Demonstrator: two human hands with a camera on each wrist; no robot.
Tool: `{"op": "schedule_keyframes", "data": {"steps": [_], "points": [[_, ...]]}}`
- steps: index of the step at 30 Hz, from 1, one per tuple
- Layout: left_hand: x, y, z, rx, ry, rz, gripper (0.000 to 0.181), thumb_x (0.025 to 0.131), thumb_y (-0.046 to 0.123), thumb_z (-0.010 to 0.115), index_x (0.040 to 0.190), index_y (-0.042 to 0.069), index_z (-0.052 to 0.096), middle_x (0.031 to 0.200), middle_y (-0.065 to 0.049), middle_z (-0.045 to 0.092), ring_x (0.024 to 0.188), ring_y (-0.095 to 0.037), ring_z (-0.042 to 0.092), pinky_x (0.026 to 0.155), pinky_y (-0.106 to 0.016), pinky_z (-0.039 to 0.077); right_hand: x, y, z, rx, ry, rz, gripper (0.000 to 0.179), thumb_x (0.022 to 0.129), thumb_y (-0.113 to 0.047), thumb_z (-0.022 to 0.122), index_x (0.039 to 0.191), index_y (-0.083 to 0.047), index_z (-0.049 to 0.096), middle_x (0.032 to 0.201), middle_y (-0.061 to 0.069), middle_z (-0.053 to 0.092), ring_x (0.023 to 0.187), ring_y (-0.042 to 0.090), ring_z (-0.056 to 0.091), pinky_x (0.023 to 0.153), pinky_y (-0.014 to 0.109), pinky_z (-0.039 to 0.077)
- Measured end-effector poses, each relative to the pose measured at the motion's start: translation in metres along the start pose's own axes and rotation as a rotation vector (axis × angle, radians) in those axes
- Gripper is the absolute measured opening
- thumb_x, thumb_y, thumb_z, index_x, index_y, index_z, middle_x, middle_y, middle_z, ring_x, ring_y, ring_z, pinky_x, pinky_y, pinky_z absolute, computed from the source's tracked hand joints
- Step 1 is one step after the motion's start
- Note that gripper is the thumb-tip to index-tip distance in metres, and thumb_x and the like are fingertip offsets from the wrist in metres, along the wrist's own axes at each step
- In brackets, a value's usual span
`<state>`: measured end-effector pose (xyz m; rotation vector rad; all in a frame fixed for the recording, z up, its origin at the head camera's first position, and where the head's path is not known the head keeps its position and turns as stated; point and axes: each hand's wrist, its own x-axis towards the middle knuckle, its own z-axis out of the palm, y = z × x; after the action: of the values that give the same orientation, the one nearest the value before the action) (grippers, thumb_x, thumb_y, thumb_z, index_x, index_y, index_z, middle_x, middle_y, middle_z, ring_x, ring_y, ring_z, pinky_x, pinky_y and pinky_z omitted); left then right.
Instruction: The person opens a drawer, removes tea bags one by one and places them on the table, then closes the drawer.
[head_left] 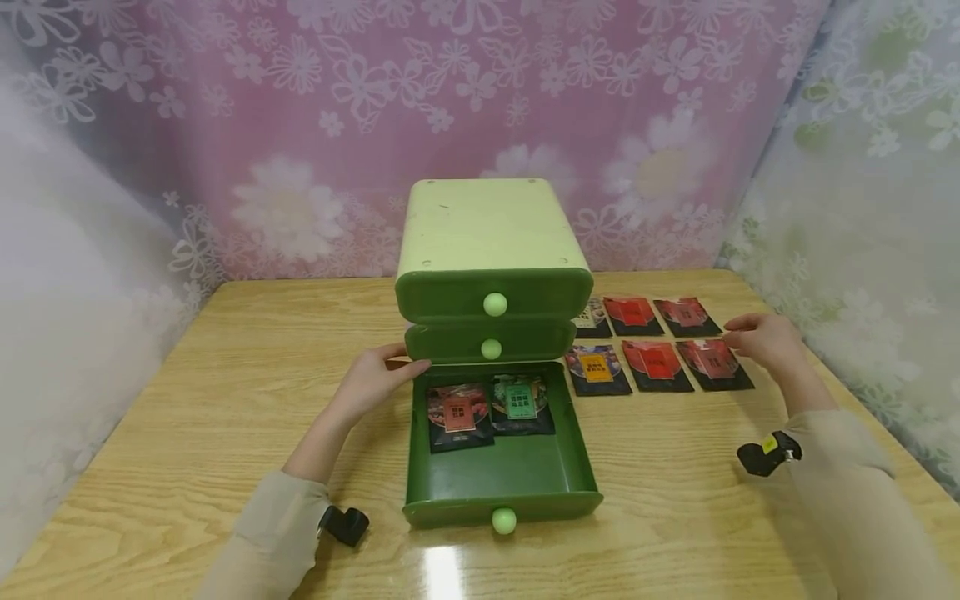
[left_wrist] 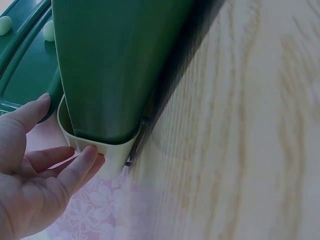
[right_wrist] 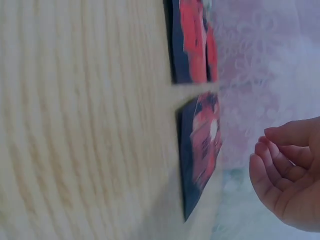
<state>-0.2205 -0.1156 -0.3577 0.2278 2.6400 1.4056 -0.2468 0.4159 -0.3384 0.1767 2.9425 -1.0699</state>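
Note:
A drawer cabinet with a cream casing (head_left: pixel 483 221) and green fronts stands mid-table, its bottom drawer (head_left: pixel 502 479) pulled far out. Inside lie two sachets: one with a red label (head_left: pixel 459 412) and one with a green label (head_left: pixel 521 402). My left hand (head_left: pixel 378 383) is at the cabinet's left side; in the left wrist view its fingertips (left_wrist: pixel 90 150) touch the cream casing edge, the thumb near the middle drawer. My right hand (head_left: pixel 772 346), fingers loosely bent and holding nothing, hovers beside the front right sachet (head_left: pixel 712 364); the right wrist view shows it apart from that sachet (right_wrist: pixel 202 145).
Other sachets lie in two rows right of the cabinet, among them a purple one with a yellow label (head_left: pixel 597 369) and red ones (head_left: pixel 657 365). The cabinet partly hides one at the back (head_left: pixel 594 318). Floral curtains (head_left: pixel 300 125) hang behind the wooden table (head_left: pixel 262 375).

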Motion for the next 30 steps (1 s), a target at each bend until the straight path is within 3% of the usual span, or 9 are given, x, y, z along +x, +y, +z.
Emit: {"op": "schedule_keyframes", "data": {"steps": [3,8,15,19,24,30], "points": [[0.002,-0.001,0.001,-0.005,-0.004,-0.002,0.065,0.084,0.049,0.062,0.133,0.007,0.050,0.127,-0.014,0.055,0.114,-0.028,0.054,0.090,-0.045,0.044,-0.008,-0.017,0.002,-0.069,-0.011,-0.082,0.040,0.095,-0.021,0.049,0.118,0.011,0.051,0.113,0.033,0.052,0.091,0.043,0.058,0.073,0.048,0.050],[0.003,-0.001,0.001,-0.006,-0.005,0.001,0.066,0.084,0.048,0.062,0.133,0.006,0.049,0.128,-0.015,0.054,0.114,-0.029,0.054,0.091,-0.045,0.044,-0.020,-0.049,0.008,-0.157,-0.015,-0.173,0.037,0.094,-0.026,0.053,0.110,0.006,0.060,0.102,0.026,0.060,0.073,0.026,0.059,0.057,0.033,0.046],[0.003,-0.002,0.001,-0.008,-0.008,0.012,0.064,0.085,0.046,0.063,0.132,0.005,0.051,0.126,-0.015,0.056,0.113,-0.029,0.055,0.090,-0.045,0.044,-0.040,-0.091,0.023,-0.175,-0.086,-0.239,0.040,0.095,-0.031,0.051,0.112,0.004,0.059,0.099,0.018,0.062,0.082,0.029,0.057,0.065,0.039,0.047],[0.003,-0.002,0.001,-0.014,-0.010,0.016,0.063,0.085,0.045,0.063,0.132,0.004,0.050,0.125,-0.015,0.056,0.113,-0.029,0.055,0.090,-0.045,0.044,-0.053,-0.115,0.030,-0.195,-0.120,-0.310,0.034,0.095,-0.030,0.052,0.107,0.001,0.062,0.089,0.009,0.062,0.068,0.020,0.057,0.060,0.036,0.046],[0.003,-0.003,0.000,-0.016,-0.002,0.022,0.063,0.085,0.045,0.063,0.132,0.004,0.051,0.125,-0.015,0.056,0.112,-0.028,0.055,0.090,-0.045,0.045,-0.064,-0.140,0.040,-0.187,-0.169,-0.407,0.022,0.092,-0.021,0.058,0.099,-0.002,0.065,0.085,0.003,0.064,0.070,0.017,0.058,0.064,0.035,0.047],[0.003,-0.003,0.000,-0.014,-0.004,0.017,0.064,0.085,0.045,0.063,0.132,0.004,0.051,0.124,-0.015,0.057,0.112,-0.028,0.055,0.089,-0.044,0.045,-0.078,-0.174,0.056,-0.194,-0.317,-0.538,0.012,0.090,-0.015,0.060,0.094,-0.006,0.066,0.078,-0.004,0.064,0.066,0.012,0.056,0.058,0.030,0.045]]}}
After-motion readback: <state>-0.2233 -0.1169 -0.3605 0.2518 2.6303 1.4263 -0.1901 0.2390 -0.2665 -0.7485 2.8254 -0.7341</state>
